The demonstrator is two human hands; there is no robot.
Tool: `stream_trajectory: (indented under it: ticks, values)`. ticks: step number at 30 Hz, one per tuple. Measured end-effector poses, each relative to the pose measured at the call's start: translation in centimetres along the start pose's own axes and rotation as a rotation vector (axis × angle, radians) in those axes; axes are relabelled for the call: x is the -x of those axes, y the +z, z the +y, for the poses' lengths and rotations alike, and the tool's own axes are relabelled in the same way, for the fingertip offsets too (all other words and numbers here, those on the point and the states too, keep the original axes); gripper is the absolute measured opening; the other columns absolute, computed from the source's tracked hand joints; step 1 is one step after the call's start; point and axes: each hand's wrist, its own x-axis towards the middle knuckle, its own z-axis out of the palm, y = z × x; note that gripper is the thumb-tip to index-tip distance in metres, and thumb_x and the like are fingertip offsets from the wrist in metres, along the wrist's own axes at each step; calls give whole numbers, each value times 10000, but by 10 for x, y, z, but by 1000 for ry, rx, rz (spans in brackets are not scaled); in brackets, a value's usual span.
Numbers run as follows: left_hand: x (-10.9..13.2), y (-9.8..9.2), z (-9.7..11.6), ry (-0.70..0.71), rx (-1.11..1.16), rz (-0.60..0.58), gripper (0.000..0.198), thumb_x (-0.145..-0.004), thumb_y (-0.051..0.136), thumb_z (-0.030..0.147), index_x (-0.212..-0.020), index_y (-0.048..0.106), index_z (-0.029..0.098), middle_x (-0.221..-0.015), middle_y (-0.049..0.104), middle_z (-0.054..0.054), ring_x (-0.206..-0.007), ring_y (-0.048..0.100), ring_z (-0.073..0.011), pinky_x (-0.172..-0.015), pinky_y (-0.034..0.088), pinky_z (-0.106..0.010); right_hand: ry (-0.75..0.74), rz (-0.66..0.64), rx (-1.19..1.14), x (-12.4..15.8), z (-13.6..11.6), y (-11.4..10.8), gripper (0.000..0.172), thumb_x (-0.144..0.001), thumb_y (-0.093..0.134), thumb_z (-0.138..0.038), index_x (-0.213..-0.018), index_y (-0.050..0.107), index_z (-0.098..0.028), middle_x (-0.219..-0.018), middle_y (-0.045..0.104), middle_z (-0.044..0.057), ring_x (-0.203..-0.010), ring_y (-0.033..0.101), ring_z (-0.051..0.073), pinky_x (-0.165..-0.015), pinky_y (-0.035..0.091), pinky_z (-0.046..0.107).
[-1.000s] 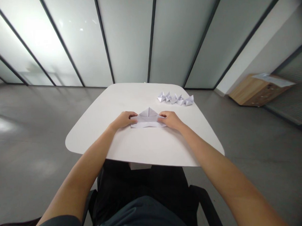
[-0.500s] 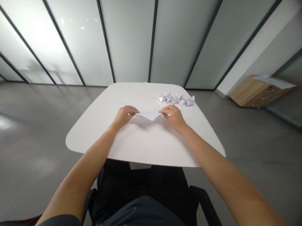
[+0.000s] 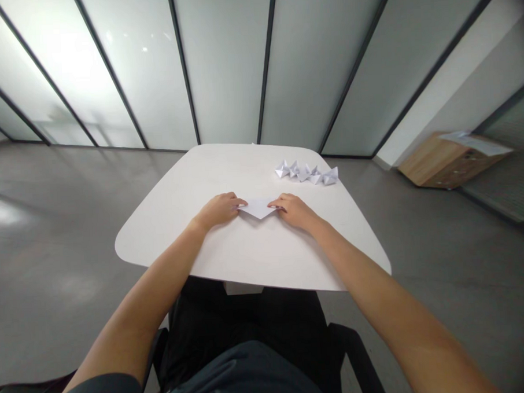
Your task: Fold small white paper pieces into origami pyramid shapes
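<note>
A folded white paper piece lies flat on the white table, its point turned toward me. My left hand rests on its left corner, fingers curled and pinching the edge. My right hand presses on its right corner, fingers bent down on the paper. Both hands keep the piece against the tabletop.
A row of several finished white paper shapes sits at the table's far right. A wooden cabinet with a sheet on top stands on the grey floor to the right. Frosted glass panels run behind the table.
The paper stood with its peak pointing up; my hands lifted and flipped it, and it is flat on the table with the point toward me.
</note>
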Motion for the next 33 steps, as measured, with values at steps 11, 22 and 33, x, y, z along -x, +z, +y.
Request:
stream_trajectory:
  ticks: [11, 22, 33]
  values:
    - [-1, 3, 3, 25, 36, -12, 367, -924, 551, 275, -1230, 753, 269, -1149, 704, -82, -1010, 674, -223, -943, 507, -338, -3, -62, 52, 0, -7, -3, 396, -918, 587, -122, -1259, 747, -241, -1190, 697, 74, -1092, 622, 245, -1015, 455, 350]
    - [0, 0, -8, -169, 143, 38, 359, -978, 529, 456, -1140, 758, 231, -992, 785, -61, -865, 699, -221, -820, 498, -312, 148, -14, 30, -1, -10, -4, 209, -1028, 569, -271, -1179, 696, -203, -1093, 753, 84, -1016, 689, 245, -885, 473, 311]
    - [-2, 10, -4, -182, 115, 122, 400, -944, 603, 347, -1327, 664, 246, -1182, 709, -74, -1037, 676, -230, -982, 506, -350, 236, 70, 23, -4, -8, 8, 322, -989, 642, -262, -1305, 666, -205, -1268, 660, 107, -1167, 627, 262, -1063, 456, 365]
